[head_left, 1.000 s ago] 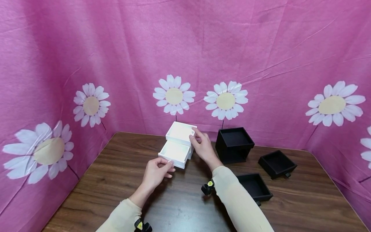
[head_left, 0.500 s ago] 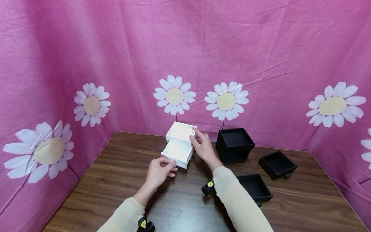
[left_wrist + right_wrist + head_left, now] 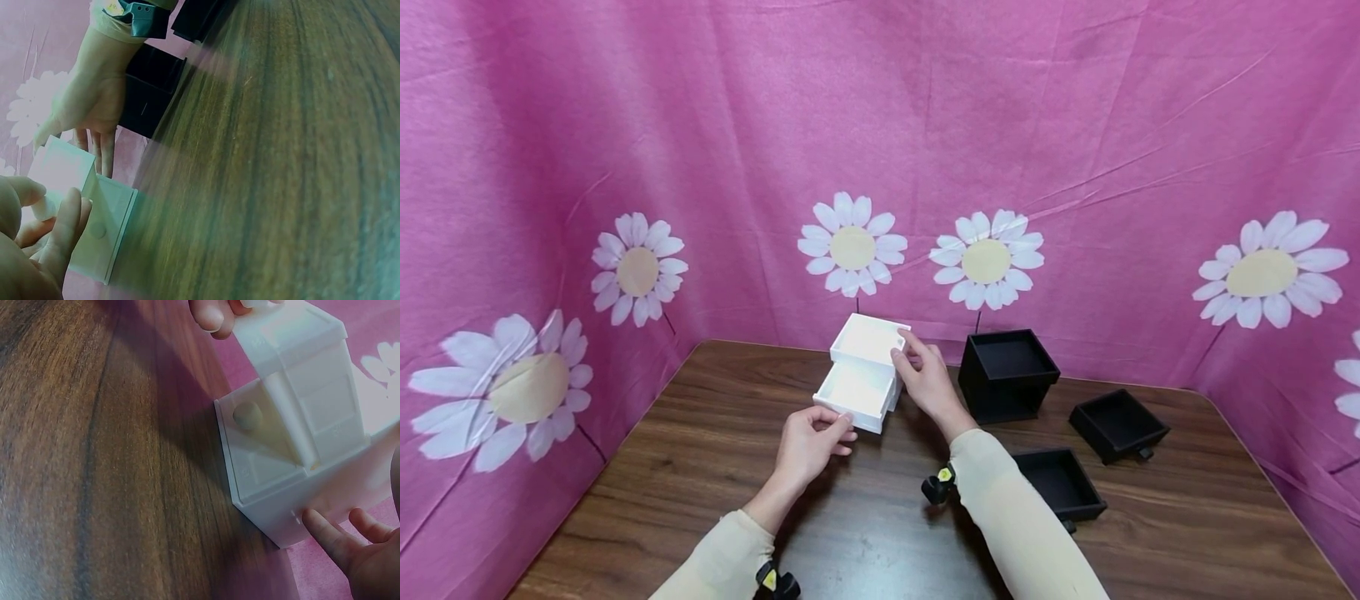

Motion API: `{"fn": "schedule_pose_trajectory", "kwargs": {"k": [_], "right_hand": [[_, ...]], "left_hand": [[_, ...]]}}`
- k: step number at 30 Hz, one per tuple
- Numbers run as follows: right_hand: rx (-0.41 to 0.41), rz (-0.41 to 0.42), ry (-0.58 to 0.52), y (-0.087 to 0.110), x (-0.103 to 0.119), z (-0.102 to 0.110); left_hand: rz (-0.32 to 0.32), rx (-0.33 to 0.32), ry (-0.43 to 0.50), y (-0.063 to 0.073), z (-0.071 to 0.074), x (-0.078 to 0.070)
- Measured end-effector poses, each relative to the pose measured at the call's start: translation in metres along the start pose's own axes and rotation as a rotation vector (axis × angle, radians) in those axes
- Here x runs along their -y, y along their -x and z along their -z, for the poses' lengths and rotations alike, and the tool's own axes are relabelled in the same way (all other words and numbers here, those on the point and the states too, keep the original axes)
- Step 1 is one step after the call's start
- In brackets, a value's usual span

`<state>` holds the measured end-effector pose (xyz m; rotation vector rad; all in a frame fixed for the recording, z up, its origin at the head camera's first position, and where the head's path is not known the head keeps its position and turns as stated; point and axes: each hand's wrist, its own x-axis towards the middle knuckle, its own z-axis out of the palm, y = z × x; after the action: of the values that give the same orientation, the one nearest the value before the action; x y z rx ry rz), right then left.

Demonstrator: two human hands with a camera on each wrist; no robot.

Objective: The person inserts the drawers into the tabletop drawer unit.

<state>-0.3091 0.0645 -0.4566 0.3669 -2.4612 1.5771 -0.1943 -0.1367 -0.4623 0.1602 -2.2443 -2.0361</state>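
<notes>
A small white drawer cabinet [image 3: 868, 340] stands at the back of the table, its top drawer [image 3: 856, 388] sticking out toward me. My left hand [image 3: 803, 446] pinches that drawer at its front; in the left wrist view, the thumb and fingers close around a pale round knob [image 3: 44, 208]. Against the cabinet's right side and upper corner, my right hand [image 3: 928, 385] holds it. The right wrist view shows fingertips [image 3: 315, 522] on the side wall. Below the pulled drawer, a lower drawer front with a round knob [image 3: 247, 415] sits flush in the cabinet.
To the right stands a black cabinet [image 3: 1009, 358] with an open front. Two loose black drawers lie near it, one farther right [image 3: 1118, 423] and one closer [image 3: 1060, 483], partly behind my right sleeve. A pink flowered cloth [image 3: 760, 275] hangs behind the wooden table [image 3: 700, 467].
The left hand and the white drawer first shift slightly inward and right, then a little back outward. My right hand keeps its place on the cabinet.
</notes>
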Motion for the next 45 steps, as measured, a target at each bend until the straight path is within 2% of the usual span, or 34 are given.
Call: {"fn": "schedule_pose_trajectory", "kwargs": {"k": [10, 29, 45], "right_hand": [[0.004, -0.007, 0.011, -0.001, 0.002, 0.001], [-0.005, -0.013, 0.017, -0.002, 0.004, 0.0], [-0.01, -0.007, -0.004, 0.0, 0.0, -0.001]], "left_hand": [[-0.018, -0.009, 0.006, -0.001, 0.001, 0.0], [-0.037, 0.01, -0.043, -0.003, -0.002, 0.0], [-0.05, 0.009, -0.047, -0.014, -0.006, 0.006]]}}
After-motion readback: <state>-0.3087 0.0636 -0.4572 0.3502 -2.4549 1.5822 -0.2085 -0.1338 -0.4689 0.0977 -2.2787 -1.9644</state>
